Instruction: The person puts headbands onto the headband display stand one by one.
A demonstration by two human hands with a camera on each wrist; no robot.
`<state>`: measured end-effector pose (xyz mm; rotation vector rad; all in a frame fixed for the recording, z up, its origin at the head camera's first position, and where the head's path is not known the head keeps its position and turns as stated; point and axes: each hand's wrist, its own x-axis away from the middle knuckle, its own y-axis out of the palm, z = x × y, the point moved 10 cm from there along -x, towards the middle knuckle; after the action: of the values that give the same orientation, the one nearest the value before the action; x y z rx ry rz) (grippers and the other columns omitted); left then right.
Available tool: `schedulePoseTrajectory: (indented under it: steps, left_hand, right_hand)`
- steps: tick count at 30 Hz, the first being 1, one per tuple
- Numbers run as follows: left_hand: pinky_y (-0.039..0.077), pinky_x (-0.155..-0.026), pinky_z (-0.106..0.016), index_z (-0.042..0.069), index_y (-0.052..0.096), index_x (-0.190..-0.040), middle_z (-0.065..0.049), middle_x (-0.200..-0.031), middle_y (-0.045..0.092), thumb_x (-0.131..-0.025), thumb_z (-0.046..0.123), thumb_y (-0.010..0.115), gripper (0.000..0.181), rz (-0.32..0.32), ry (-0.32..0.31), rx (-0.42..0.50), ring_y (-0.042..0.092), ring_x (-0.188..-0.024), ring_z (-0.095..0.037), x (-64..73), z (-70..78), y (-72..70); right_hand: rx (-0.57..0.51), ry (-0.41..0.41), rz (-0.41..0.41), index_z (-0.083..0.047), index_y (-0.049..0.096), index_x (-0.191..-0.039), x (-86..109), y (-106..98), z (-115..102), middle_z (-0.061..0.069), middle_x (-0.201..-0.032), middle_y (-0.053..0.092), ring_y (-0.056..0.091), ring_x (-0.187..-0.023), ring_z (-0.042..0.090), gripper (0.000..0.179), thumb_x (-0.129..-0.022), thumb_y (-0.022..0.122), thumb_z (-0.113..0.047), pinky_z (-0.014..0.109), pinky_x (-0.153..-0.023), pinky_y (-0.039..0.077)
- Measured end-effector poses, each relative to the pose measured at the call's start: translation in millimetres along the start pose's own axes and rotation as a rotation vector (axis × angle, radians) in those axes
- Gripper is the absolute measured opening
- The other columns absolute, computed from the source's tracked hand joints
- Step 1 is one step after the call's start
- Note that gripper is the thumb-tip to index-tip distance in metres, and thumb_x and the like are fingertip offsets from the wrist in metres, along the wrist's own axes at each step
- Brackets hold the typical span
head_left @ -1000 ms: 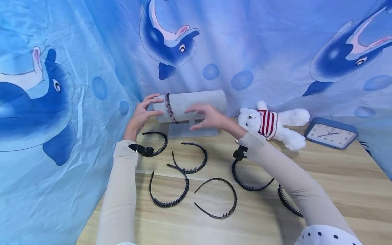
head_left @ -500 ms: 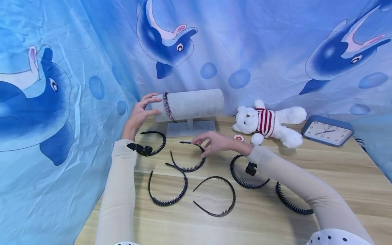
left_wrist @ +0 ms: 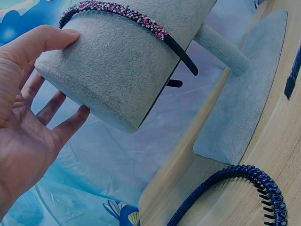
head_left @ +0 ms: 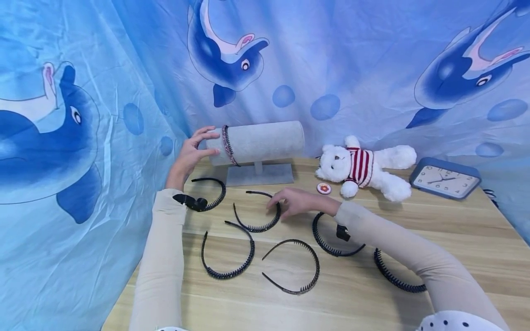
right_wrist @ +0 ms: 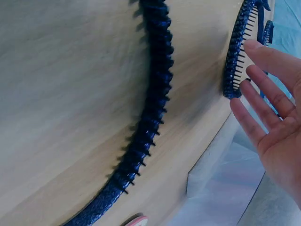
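My left hand (head_left: 190, 154) holds the left end of a grey cylindrical headband display stand (head_left: 269, 140), its thumb on the near surface. Near that end, a headband with pink and white beads (left_wrist: 122, 10) sits round the cylinder. Over the table, my right hand (head_left: 296, 201) is at the right side of a dark toothed headband (head_left: 259, 228). In the right wrist view its thumb and fingers are spread beside that headband's teeth and not closed on it; whether a fingertip touches it, I cannot tell.
More dark headbands lie around: one by the left wrist (head_left: 221, 195), front-left (head_left: 227, 276), front-middle (head_left: 316, 271), under the right forearm (head_left: 327, 247), far right (head_left: 397, 281). Behind are a round flower badge (head_left: 324, 188), a white teddy bear (head_left: 362, 168) and a blue clock (head_left: 447, 178).
My right hand has moved from in front of the cylinder down to the middle headband on the table, uncovering the badge. The left hand has stayed at the stand's end.
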<state>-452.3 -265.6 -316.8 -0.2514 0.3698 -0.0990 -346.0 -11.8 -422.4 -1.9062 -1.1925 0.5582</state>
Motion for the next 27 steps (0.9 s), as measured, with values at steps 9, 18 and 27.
schedulePoseTrajectory:
  steps: [9, 18, 27]
  left_hand:
    - [0.012, -0.129, -0.049, 0.002, 0.069, -0.126, -0.003, -0.157, 0.046, -0.081, -0.005, 0.079, 0.046, 0.001, -0.002, -0.001, 0.026, -0.153, -0.020, -0.6, 0.7, -1.1]
    - [0.015, -0.129, -0.050, 0.000, 0.068, -0.127, -0.004, -0.157, 0.045, -0.081, -0.006, 0.078, 0.047, -0.003, -0.014, 0.005, 0.026, -0.153, -0.021, -0.7, -1.7, 0.1]
    - [0.016, -0.128, -0.050, -0.002, 0.067, -0.127, -0.005, -0.157, 0.045, -0.080, -0.007, 0.079, 0.049, 0.001, -0.010, 0.007, 0.027, -0.153, -0.021, -2.1, -2.7, -0.5]
  right_hand:
    - [0.100, -0.089, 0.036, -0.004, 0.074, -0.118, 10.6, -4, 1, 0.008, -0.116, 0.076, 0.068, -0.110, 0.026, 0.044, -0.075, 0.086, -0.003, 0.041, -0.103, 0.053]
    - [0.168, -0.066, 0.058, -0.014, 0.079, -0.110, 18.4, 1, 16, -0.001, -0.103, 0.078, 0.062, -0.097, 0.022, 0.042, -0.071, 0.088, -0.004, 0.031, -0.089, 0.048]
    - [0.183, -0.066, 0.068, -0.015, 0.081, -0.098, 19.5, 3, 15, -0.003, -0.085, 0.073, 0.055, -0.088, 0.014, 0.032, -0.070, 0.086, 0.000, 0.028, -0.082, 0.046]
